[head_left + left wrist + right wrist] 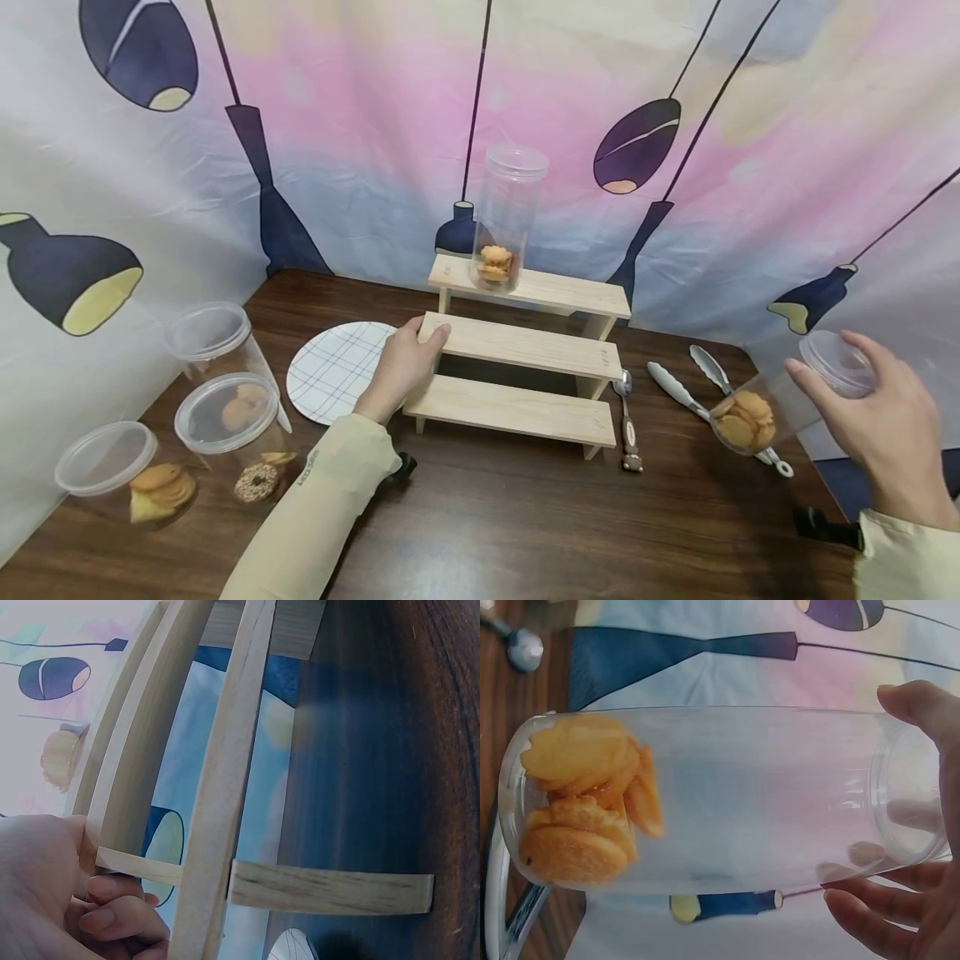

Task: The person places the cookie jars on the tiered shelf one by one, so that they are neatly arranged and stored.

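My left hand (405, 367) grips the left end of the middle step of a three-step wooden display stand (517, 342), thumb on top and fingers curled beneath. In my right hand (888, 412) is a tall clear plastic jar (765, 795), held by its lidded top, with several yellow cookies (577, 802) at its bottom. It hangs tilted over the table's right side, overlapping the tongs in the head view. Another clear jar (510, 200) with a few cookies stands upright on the stand's top step, toward its left end.
Several lidded jars, among them one jar (225, 417) with a ring-shaped cookie, stand at the left. A checked round plate (337, 371) lies left of the stand. Right of it lie a spoon (628, 425) and metal tongs (678, 392). A printed curtain (375, 125) hangs behind the table.
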A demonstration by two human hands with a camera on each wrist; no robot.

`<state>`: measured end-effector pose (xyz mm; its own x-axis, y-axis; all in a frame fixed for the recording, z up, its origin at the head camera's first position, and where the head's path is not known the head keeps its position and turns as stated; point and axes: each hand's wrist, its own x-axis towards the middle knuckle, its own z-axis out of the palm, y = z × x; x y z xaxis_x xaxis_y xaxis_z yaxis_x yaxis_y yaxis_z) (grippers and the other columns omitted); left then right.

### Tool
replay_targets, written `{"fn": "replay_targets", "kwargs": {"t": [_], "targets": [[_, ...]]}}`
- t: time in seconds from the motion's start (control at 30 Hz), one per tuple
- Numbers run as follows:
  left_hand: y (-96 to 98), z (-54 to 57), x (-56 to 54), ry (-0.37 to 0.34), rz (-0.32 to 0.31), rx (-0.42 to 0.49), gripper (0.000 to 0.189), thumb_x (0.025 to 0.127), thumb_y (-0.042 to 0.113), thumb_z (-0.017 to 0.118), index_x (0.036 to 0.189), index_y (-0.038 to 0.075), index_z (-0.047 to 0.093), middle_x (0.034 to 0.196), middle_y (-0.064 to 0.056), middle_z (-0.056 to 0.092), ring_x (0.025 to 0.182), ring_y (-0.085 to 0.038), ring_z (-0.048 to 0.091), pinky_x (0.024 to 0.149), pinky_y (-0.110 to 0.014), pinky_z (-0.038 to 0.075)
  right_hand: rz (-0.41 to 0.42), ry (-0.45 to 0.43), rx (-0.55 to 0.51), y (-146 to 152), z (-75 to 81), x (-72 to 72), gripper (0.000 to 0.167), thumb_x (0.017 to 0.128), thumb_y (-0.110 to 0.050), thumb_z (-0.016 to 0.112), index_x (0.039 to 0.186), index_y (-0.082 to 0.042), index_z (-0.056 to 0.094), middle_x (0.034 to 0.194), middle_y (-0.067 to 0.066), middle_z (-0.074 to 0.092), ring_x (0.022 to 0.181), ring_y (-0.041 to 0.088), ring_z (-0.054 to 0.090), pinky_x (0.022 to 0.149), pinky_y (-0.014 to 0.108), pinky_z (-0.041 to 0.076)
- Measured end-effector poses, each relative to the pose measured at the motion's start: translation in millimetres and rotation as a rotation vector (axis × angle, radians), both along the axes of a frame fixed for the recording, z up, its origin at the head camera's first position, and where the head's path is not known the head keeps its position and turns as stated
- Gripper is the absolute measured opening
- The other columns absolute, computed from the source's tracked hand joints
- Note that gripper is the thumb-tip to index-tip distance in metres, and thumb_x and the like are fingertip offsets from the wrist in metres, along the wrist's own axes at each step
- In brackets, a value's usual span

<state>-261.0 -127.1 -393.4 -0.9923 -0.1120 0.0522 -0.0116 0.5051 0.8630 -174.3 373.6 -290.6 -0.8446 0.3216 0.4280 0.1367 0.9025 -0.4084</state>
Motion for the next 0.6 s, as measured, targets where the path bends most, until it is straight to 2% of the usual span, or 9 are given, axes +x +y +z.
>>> {"fn": "replay_targets", "kwargs": {"t": [0.23,0.4,0.6], "targets": [[0.2,0.3,-0.4,0.007,-0.001,0.012,0.069,0.1,0.053,0.05,0.15,0.007,0.043,0.138,-0.015,0.058,0.128,-0.031,0.054,0.105,-0.049,0.044,0.038,0.073,-0.047,-18.2,13.1,-15.8,0.082,0.088,-0.053,0.07,0.154,-0.015,0.039,0.151,0.027,0.041,0.131,0.053,0.04,0.1,0.07,0.032],[-0.4,1.8,0.6,0.003,-0.002,0.011,0.069,0.1,0.053,0.049,0.151,0.007,0.042,0.14,-0.015,0.057,0.13,-0.032,0.053,0.106,-0.05,0.042,0.12,0.085,-0.101,-31.9,28.1,-29.0,0.081,0.087,-0.052,0.072,0.154,-0.021,0.04,0.15,0.026,0.042,0.129,0.051,0.041,0.092,0.067,0.034],[1.8,0.9,2.5,-0.001,-0.004,0.007,0.069,0.101,0.053,0.049,0.151,0.007,0.042,0.14,-0.016,0.057,0.129,-0.033,0.053,0.106,-0.05,0.043,0.216,0.113,-0.133,-50.2,49.9,-45.6,0.078,0.085,-0.05,0.075,0.152,-0.023,0.045,0.151,0.02,0.044,0.131,0.047,0.041,0.097,0.064,0.032]]}}
